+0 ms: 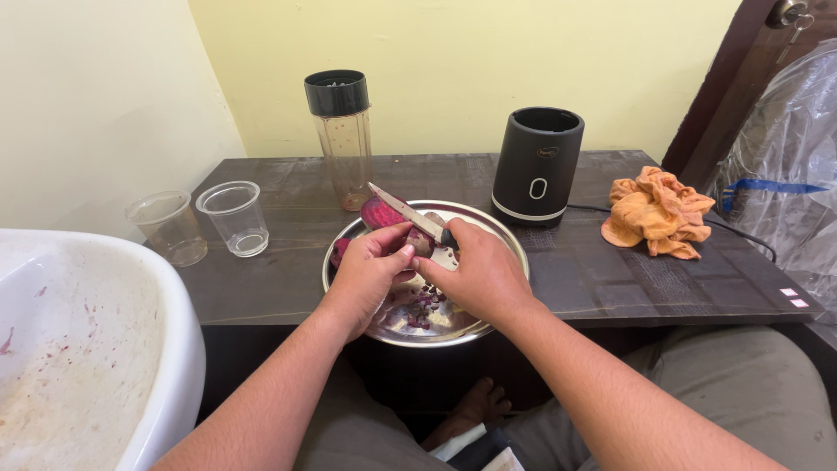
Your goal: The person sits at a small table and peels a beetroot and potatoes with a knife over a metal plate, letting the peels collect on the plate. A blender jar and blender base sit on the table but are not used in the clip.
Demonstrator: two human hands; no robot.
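Head view looks down on our 2 hands over a round steel plate [514,249] at 6 o'clock on the dark table [610,270]. Our left hand [370,270] grips a beetroot [380,213], deep red where the skin is off, held just above the plate's 11 o'clock rim. We judge it firm and fairly heavy for its size, wet and slippery on the peeled side, so the dry, skinned end is the safer place to hold. Left fingers curl narrowly around the root, thumb pressed on top. Our right hand [479,270] is closed tight around the handle of a knife [405,212], blade pointing toward 10 o'clock and lying against the beetroot. Purple peelings [425,307] sit in the plate. At 12 o'clock stands a blender jar [342,139], at 1 o'clock its black base [536,166], at 3 o'clock an orange cloth [658,212], at 9 o'clock 2 plastic cups [234,218].
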